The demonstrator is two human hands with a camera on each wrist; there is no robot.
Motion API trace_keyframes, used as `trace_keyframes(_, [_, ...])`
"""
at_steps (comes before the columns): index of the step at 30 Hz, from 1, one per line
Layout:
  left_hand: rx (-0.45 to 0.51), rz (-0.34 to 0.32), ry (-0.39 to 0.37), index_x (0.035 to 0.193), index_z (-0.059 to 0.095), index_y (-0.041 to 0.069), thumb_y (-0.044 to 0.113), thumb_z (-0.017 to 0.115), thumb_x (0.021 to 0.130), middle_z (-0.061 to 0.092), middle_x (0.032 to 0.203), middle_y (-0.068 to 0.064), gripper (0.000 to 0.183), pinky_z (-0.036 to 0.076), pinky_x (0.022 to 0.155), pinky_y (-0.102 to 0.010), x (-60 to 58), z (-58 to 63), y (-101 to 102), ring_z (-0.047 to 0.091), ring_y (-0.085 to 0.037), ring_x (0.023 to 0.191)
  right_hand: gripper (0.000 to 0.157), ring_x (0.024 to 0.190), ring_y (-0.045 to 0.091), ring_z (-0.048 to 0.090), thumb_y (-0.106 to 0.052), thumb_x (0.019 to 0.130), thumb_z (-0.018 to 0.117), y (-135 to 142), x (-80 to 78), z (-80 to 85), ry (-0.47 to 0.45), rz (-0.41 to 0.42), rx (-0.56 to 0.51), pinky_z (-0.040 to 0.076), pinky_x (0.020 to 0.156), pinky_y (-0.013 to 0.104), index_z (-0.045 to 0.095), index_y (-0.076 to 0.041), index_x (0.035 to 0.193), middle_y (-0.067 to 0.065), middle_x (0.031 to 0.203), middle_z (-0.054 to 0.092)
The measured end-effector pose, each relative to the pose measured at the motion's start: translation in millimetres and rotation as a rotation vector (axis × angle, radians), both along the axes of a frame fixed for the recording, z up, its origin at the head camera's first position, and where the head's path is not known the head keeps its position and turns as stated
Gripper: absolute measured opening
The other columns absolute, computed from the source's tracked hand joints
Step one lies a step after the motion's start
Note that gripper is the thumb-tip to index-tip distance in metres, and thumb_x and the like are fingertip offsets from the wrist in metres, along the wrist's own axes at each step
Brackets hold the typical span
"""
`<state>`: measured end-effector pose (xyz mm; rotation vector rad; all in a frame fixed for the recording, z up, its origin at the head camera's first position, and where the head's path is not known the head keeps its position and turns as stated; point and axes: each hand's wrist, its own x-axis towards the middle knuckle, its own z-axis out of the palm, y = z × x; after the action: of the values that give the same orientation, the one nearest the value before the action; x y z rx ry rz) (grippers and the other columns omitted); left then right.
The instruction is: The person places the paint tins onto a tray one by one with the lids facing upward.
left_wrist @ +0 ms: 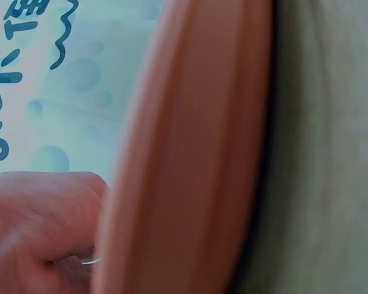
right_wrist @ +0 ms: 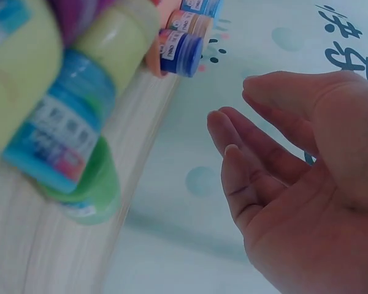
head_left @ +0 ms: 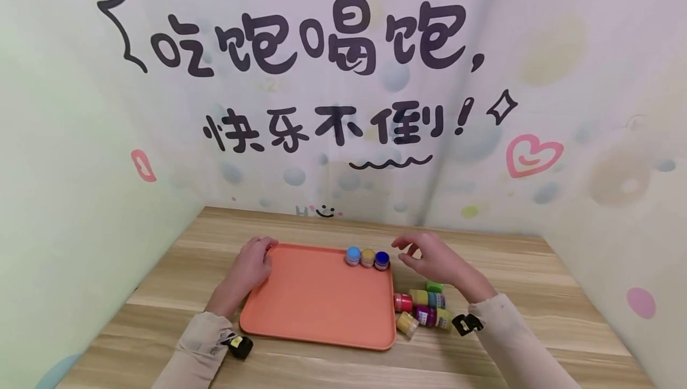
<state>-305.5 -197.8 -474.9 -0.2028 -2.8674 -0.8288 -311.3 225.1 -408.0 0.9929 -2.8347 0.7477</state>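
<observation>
An orange tray point(head_left: 322, 299) lies flat on the table. My left hand point(head_left: 252, 265) holds its far left corner with bent fingers; in the left wrist view the tray's rim point(left_wrist: 184, 147) hides part of that hand point(left_wrist: 43, 233). Along the tray's far right edge stand three small paint jars: light blue point(head_left: 353, 256), ochre point(head_left: 367, 257) and dark blue point(head_left: 381, 260). Just right of the dark blue one hovers my right hand point(head_left: 429, 256). Its fingers are loosely curved and apart from the thumb, with nothing between them in the right wrist view.
Right of the tray several paint jars lie in a cluster: a red jar point(head_left: 403, 302), a purple jar point(head_left: 426, 315), an ochre jar point(head_left: 408, 324), a green jar point(head_left: 434, 286) and others. A printed curtain point(head_left: 322, 192) hangs behind the wooden table point(head_left: 483, 353).
</observation>
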Motion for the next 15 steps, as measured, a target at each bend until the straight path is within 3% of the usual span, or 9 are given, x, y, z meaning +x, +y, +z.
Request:
trace_keyframes(5, [-0.006,0.001,-0.013,0.137,0.066,-0.005,-0.004,0.061,0.102,0.066,0.126,-0.025,0.036,0.06,0.101,-0.056,-0.4,-0.3,-1.0,0.065,-0.037,0.11,0.022,0.097,0.012,0.071,-0.009,0.104,0.07,11.2,2.4,-6.7,-0.011,-0.023,-0.006,0.064,0.087,0.04,0.076,-0.009,0.125,0.006,0.12,0.078])
trace_keyframes(15, [-0.007,0.001,-0.021,0.138,0.065,-0.005,-0.003,0.062,0.101,0.066,0.127,-0.025,0.037,0.059,0.103,-0.057,-0.3,-1.6,-1.9,0.065,-0.036,0.11,0.021,0.09,0.009,0.068,-0.01,0.103,0.071,32.0,8.0,-20.8,-0.026,-0.076,-0.016,0.062,0.085,0.047,0.077,-0.007,0.123,0.008,0.11,0.079])
